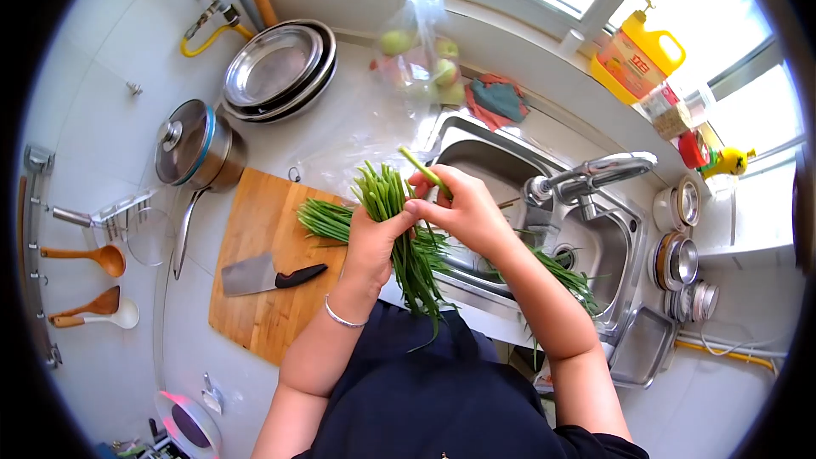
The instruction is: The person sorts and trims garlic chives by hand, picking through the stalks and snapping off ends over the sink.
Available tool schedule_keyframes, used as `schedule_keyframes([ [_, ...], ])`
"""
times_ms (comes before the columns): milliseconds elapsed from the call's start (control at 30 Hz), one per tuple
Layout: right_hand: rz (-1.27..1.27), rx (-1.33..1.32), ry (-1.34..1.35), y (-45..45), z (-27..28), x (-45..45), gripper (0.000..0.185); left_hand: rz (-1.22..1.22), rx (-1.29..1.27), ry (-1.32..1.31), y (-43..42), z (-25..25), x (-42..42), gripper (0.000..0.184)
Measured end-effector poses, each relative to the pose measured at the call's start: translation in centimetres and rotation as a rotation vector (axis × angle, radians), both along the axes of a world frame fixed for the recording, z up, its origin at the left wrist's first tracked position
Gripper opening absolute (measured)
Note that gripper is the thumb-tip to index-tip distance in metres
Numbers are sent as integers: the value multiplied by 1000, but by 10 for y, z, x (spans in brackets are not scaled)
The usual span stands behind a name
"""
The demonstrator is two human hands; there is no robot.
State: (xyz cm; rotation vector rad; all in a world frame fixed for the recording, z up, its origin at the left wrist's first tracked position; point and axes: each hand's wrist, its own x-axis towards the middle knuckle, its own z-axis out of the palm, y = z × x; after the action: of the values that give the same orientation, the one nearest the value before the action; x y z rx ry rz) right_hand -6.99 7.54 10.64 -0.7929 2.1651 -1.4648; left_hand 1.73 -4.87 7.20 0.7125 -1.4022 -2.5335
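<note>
My left hand (372, 242) is closed around a bunch of garlic chives (382, 191), held upright with the cut ends on top and the leaves drooping below. My right hand (455, 204) is closed beside it, with a few chive stalks (418, 163) between the fingers and the thumb near the bunch. More chives (325, 219) lie on the wooden cutting board (255, 238), behind my left hand. A cleaver (251, 275) with a black handle rests on the board. Further chives (565, 280) lie at the sink beyond my right forearm.
The steel double sink (625, 289) with its faucet (595, 174) is at right. A lidded pot (208, 153) and stacked metal plates (276, 68) stand at left. A plastic bag of fruit (421, 59) and a cloth (497, 100) lie behind. Yellow detergent jug (633, 59) stands on the sill.
</note>
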Motion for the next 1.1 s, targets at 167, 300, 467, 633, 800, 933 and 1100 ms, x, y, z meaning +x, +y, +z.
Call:
schedule_keyframes([
  [167, -136, -14, 122, 28, -8, -13, 15, -220, -156, -50, 9, -5, -5, 16],
  [300, -180, 120, 176, 61, -19, -24, 17, -242, -158, -39, 6, -12, -6, 15],
  [467, -200, 136, 204, 87, -51, -27, 24, -227, -29, -109, 9, -7, -12, 16],
  [633, -99, -284, -592, 86, -43, -25, 40, -254, -65, -62, 32, -5, -24, 15],
  [800, -39, -461, -802, 74, -54, -17, 48, -330, -36, -13, 56, -3, -34, 37],
  [933, -50, -356, -572, 76, -37, -13, 39, -268, -14, 11, 59, 1, -32, 36],
  [1100, -100, -153, -420, 87, -40, -18, 22, -274, -74, -30, 50, -4, -28, 17],
])
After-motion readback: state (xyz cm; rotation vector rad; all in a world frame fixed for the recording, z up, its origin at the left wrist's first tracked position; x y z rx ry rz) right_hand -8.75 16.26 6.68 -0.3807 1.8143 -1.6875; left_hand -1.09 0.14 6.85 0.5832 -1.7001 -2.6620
